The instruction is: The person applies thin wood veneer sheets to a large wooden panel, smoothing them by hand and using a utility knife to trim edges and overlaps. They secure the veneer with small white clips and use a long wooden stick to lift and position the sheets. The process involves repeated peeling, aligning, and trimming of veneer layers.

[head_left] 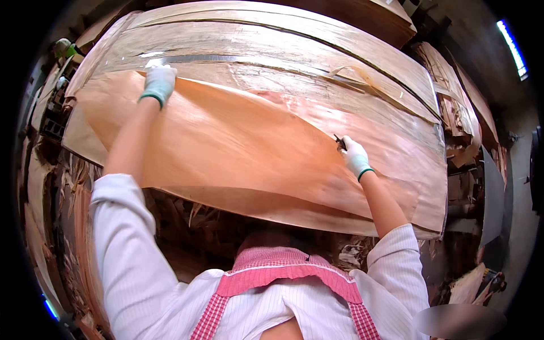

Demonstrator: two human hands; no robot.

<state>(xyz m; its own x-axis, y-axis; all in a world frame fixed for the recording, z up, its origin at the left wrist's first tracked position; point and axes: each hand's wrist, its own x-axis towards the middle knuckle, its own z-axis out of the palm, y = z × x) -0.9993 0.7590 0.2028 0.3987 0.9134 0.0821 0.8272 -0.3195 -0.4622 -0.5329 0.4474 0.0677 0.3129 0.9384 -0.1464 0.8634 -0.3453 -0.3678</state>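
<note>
A large, thin orange-brown wood veneer sheet lies bowed across the near part of a wide stack of pale veneer. My left hand, in a white glove with a green cuff, is closed on the sheet's far edge at the left, and the edge lifts there. My right hand, gloved alike, is closed around a small dark hand tool beside the sheet's far edge at the right. Most of the tool is hidden by the fingers. Pinkish veneer shows beyond that edge.
A shiny metal strip runs lengthwise across the stack. A loose curled veneer strip lies at the far right. Broken veneer pieces are heaped beyond the right end, and scraps lie at the left. More stacked sheets stand at the back.
</note>
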